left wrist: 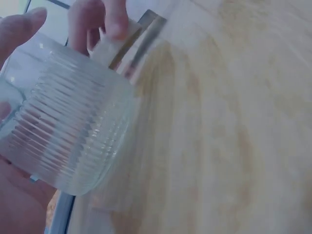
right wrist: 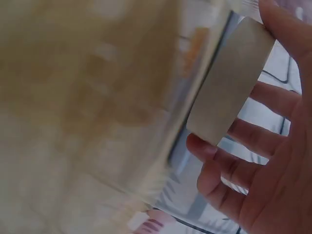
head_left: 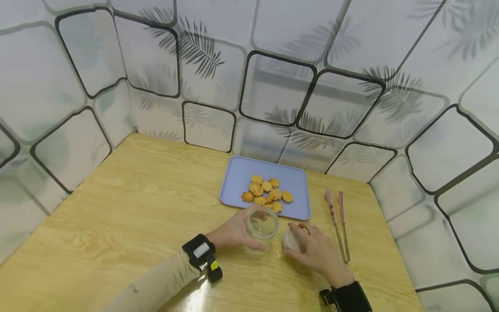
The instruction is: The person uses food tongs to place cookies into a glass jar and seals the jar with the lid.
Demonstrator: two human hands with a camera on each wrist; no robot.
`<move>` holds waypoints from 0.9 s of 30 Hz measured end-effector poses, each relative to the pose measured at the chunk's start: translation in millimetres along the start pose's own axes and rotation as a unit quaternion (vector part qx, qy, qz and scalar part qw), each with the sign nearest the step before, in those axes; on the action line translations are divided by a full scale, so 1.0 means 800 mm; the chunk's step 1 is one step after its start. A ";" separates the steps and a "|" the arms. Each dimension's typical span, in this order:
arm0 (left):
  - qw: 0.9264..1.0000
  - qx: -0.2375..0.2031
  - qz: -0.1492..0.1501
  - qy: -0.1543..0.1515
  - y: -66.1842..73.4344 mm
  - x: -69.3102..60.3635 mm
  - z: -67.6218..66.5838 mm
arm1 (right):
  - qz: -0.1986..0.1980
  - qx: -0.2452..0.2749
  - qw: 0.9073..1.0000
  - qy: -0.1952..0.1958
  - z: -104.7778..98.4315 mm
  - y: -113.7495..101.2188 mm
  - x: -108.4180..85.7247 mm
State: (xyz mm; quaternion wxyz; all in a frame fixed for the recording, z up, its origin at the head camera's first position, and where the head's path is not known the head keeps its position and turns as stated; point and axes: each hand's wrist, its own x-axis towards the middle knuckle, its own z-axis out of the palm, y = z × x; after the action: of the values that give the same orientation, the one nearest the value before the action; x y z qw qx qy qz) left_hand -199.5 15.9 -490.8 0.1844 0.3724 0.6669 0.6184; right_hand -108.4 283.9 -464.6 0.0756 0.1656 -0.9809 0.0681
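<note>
My left hand (head_left: 238, 229) grips a clear glass jar (head_left: 262, 225) around its side, its round open mouth facing up toward the head camera. Ribbed walls of the jar (left wrist: 63, 117) fill the left of the left wrist view, and I see nothing inside. To the right, my right hand (head_left: 315, 249) holds a round white lid (head_left: 292, 240) by its rim, thumb on one side and fingers on the other. The lid (right wrist: 231, 83) is low over the wooden table; whether it touches cannot be told. Jar and lid are apart.
Beyond the hands lies a blue-purple tray (head_left: 238, 177) with several golden cookies (head_left: 267, 186) on it. Tongs (head_left: 338, 225) with pink tips and metal arms lie right of the right hand. Patterned curtains (head_left: 210, 121) border the wooden table (head_left: 128, 203) behind and at both sides.
</note>
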 end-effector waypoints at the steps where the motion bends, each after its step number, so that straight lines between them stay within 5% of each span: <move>1: 1.000 0.003 0.004 0.002 0.000 0.000 0.001 | 0.006 -0.005 1.000 -0.004 0.002 0.001 -0.002; 14: 1.000 -0.001 0.024 0.008 0.001 0.001 0.004 | 0.070 -0.015 0.996 -0.050 0.005 0.006 -0.002; 22: 0.998 -0.019 0.052 0.015 0.005 0.004 0.002 | 0.197 -0.015 0.980 0.037 -0.043 0.064 0.012; 27: 0.995 -0.049 0.084 0.010 -0.001 0.001 0.003 | 0.297 0.039 0.951 -0.072 -0.045 0.109 0.023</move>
State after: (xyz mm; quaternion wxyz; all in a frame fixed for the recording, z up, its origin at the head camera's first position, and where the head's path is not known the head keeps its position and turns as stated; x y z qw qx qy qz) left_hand -198.8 18.4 -491.6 0.1429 0.4116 0.6040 0.6673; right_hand -149.8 365.2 -435.5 -0.0254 -0.1259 -0.9852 0.1132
